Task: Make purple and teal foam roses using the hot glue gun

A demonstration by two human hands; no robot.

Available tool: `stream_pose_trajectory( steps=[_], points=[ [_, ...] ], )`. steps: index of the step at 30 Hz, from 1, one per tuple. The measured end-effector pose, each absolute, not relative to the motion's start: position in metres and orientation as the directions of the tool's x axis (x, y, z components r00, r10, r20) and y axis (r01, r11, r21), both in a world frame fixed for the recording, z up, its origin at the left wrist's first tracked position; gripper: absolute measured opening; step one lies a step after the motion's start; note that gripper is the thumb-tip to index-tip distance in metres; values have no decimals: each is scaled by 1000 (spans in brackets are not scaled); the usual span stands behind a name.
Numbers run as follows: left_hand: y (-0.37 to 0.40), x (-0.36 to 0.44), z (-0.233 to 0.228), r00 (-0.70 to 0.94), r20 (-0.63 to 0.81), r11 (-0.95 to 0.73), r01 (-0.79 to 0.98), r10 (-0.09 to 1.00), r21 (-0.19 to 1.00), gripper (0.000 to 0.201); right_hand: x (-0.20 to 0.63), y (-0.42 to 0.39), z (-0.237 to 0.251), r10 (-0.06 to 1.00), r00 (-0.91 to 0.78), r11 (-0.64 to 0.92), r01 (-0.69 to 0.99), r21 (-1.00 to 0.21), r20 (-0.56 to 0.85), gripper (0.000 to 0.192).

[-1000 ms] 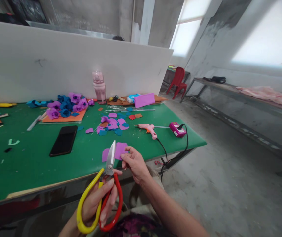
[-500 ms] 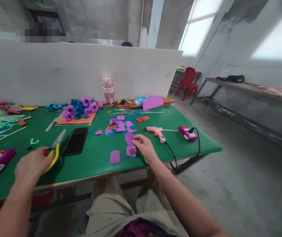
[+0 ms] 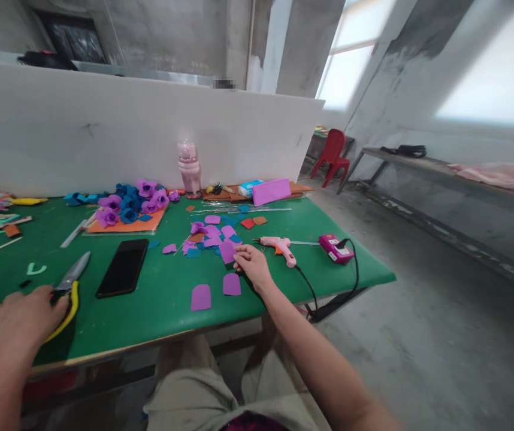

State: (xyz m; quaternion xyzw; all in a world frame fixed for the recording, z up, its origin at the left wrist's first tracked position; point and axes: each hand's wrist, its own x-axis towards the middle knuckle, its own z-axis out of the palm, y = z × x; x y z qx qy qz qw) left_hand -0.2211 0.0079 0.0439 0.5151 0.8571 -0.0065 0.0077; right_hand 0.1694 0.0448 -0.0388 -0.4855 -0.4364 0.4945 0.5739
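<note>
Nearest the camera, the left hand (image 3: 14,320) lies over the handles of the scissors (image 3: 66,293) at the counter's (image 3: 158,311) near left edge, fingers curled on the yellow loop; whether it grips them or merely rests there cannot be told, as the hand covers the handles. The blade points away, towards the black phone (image 3: 123,267). Just past the near edge lie two cut purple petals (image 3: 200,297), flat and apart. The right hand (image 3: 250,266) reaches beyond them, fingertips pinched narrow on a purple foam piece (image 3: 227,251) at the front of the scrap pile (image 3: 212,233) mid-counter. Judging from this, a clean pick wants a light pinch on that one piece's edge, lifted straight so the neighbouring scraps stay put, and the scissor blade kept flat and clear of the phone. Right of the hand lies the pink glue gun (image 3: 279,245), its cord running to a pink plug box (image 3: 335,247). Further back sit foam flowers (image 3: 135,200) on an orange sheet and a pink bottle (image 3: 189,167) against the white board. The counter's far left is cut off.
</note>
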Motion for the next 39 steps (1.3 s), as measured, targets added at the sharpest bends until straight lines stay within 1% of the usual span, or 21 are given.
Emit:
stream_pose_trajectory(
  steps=[1,2,3,4,6,7,8,9,11,13,17,19,21,25,27,29,32,34,35,37,39],
  points=[
    [5,-208,51,-469,-4,466,879,883,-101,49,170,44,-39,992,128,41,-146,-988,22,23],
    [4,-193,59,-410,49,413,902,911,-122,51,170,44,-39,992,128,43,-148,-988,24,22],
    [3,-175,66,-319,108,329,940,942,-93,50,170,43,-38,991,131,46,-147,-988,26,21],
    [5,-156,71,-183,124,188,982,975,-24,46,171,43,-38,990,140,50,-148,-988,29,21],
    [14,-115,74,173,51,-180,963,984,202,38,172,42,-37,982,182,68,-141,-988,41,20],
    [20,-96,73,314,10,-300,897,949,323,36,173,42,-37,975,212,86,-123,-989,59,19],
    [28,-77,70,456,-34,-404,818,889,410,33,174,42,-37,966,242,111,-89,-990,87,18],
    [36,-60,65,558,-31,-480,740,829,472,30,175,42,-38,956,268,137,-42,-990,121,16],
    [52,-30,52,695,-15,-580,612,719,537,25,177,41,-40,935,303,175,55,-983,183,14],
    [63,-6,37,760,17,-633,528,649,567,23,178,41,-42,925,317,184,103,-978,207,13],
    [68,20,9,804,64,-723,493,591,484,11,177,41,-42,925,312,174,154,-973,215,16],
    [66,24,1,821,71,-734,465,567,495,7,175,42,-41,929,293,168,210,-963,226,16],
    [66,22,-3,811,103,-714,438,576,547,7,173,43,-40,926,291,165,266,-950,243,18],
    [76,5,0,700,133,-542,403,701,738,6,174,40,-38,842,400,205,381,-902,361,24],
    [85,-7,4,656,130,-486,396,743,780,7,174,32,-36,815,397,240,431,-870,422,20],
    [92,-17,8,643,123,-458,384,756,802,22,173,20,-32,846,274,289,487,-825,458,15],
    [99,-29,16,602,120,-402,359,789,842,38,160,0,-25,891,-85,408,578,-707,445,16],
    [101,-33,21,517,155,-359,321,842,876,39,147,-11,-22,883,-281,466,623,-629,376,13],
    [101,-34,24,475,169,-341,304,864,890,38,140,-14,-22,876,-342,482,653,-585,340,17],
    [101,-35,26,405,187,-317,282,895,905,36,128,-16,-23,858,-431,513,702,-495,278,20],
    [101,-35,25,359,191,-298,273,914,915,34,124,-10,-24,841,-487,538,716,-445,234,10]
  ],
)
